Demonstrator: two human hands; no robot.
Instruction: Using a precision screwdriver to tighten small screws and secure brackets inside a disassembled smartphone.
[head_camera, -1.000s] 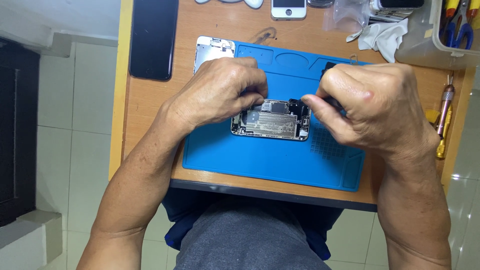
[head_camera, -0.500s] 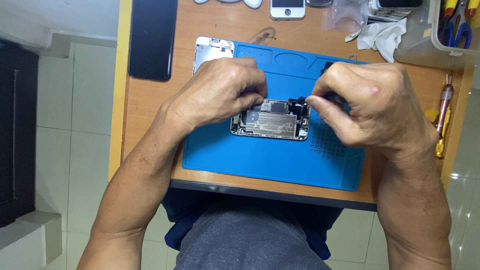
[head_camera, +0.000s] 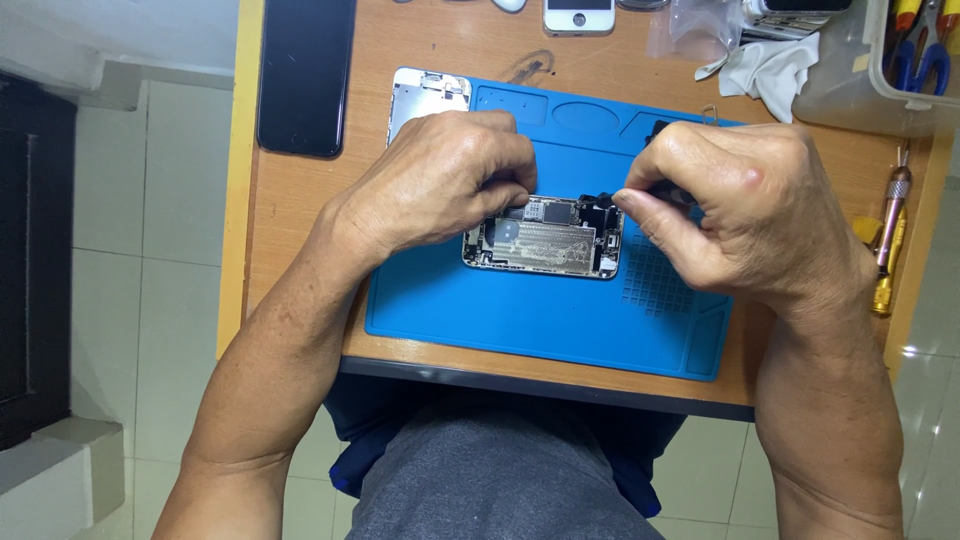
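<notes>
I count two hands over the bench, my left hand (head_camera: 440, 180) and my right hand (head_camera: 740, 215). One opened phone body (head_camera: 545, 243) lies on one blue work mat (head_camera: 540, 320). I see one detached silver screen frame (head_camera: 425, 95) at the mat's top corner, one black phone (head_camera: 306, 75) face down, and one white phone (head_camera: 579, 14) at the top edge. There is one white cloth (head_camera: 775, 65), one clear plastic bin (head_camera: 880, 85), and one screwdriver (head_camera: 888, 240).
</notes>
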